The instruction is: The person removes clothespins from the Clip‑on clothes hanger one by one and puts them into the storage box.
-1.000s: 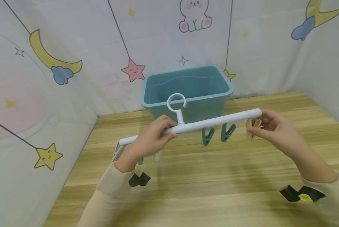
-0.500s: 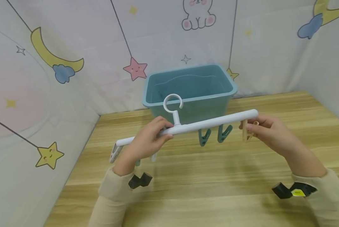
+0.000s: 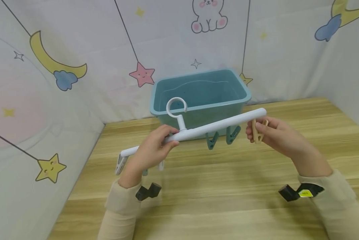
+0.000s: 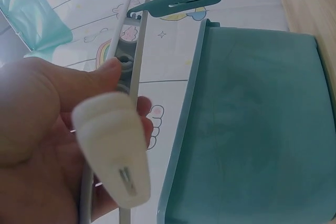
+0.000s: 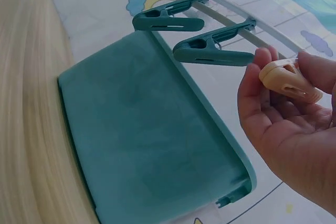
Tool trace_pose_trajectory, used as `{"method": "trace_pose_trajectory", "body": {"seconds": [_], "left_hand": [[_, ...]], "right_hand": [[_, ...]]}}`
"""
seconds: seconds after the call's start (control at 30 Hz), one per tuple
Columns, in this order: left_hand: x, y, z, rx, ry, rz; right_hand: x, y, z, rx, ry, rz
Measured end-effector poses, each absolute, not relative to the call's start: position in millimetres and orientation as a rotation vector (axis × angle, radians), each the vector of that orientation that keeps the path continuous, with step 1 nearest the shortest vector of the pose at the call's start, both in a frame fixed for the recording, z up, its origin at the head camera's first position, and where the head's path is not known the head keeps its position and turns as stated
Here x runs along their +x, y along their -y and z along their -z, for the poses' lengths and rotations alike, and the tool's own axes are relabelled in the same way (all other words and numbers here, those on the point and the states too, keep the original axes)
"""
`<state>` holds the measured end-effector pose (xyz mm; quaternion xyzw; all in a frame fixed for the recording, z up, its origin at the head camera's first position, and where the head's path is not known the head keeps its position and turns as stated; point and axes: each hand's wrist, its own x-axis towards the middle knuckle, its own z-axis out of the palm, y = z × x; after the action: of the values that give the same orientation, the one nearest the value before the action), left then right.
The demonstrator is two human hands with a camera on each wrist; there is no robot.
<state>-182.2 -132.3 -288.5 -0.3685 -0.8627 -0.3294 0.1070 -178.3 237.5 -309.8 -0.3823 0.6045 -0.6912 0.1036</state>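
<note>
My left hand point(image 3: 150, 146) grips a white hanger bar point(image 3: 227, 123) just left of its round hook point(image 3: 176, 107); the bar tilts up to the right. Two dark green clothespins point(image 3: 212, 141) hang from the right half. A pale clothespin point(image 3: 120, 164) hangs at the left end, with a white and a green one partly behind my left hand. A white clothespin point(image 4: 113, 150) looms close in the left wrist view. My right hand point(image 3: 283, 138) pinches a beige clothespin point(image 5: 289, 80) by its handles, right under the bar's right end. Whether it is fastened there, I cannot tell.
Behind the bar a blue-green plastic tub point(image 3: 197, 115) stands at the back of the wood-grain table point(image 3: 215, 193). A pale printed cloth point(image 3: 101, 40) with moons and stars rises behind and beside the table.
My right hand has moved left with the beige clothespin, from beside the bar's end to beneath it, turning it more upright. The bar has shifted left, its right end now higher.
</note>
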Motion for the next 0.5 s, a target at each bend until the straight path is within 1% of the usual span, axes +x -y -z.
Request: {"method": "trace_pose_trajectory", "body": {"seconds": [0.2, 0.5], "left_hand": [[-179.3, 133.9, 285.8, -1.028, 2.587, 0.984], [-177.7, 135.7, 287.2, -1.017, 2.567, 0.997]], "right_hand": [[-180.6, -234.2, 307.9, -1.157, -1.717, 2.107], [-174.7, -229.4, 304.6, -0.955, -1.975, 2.157]]}}
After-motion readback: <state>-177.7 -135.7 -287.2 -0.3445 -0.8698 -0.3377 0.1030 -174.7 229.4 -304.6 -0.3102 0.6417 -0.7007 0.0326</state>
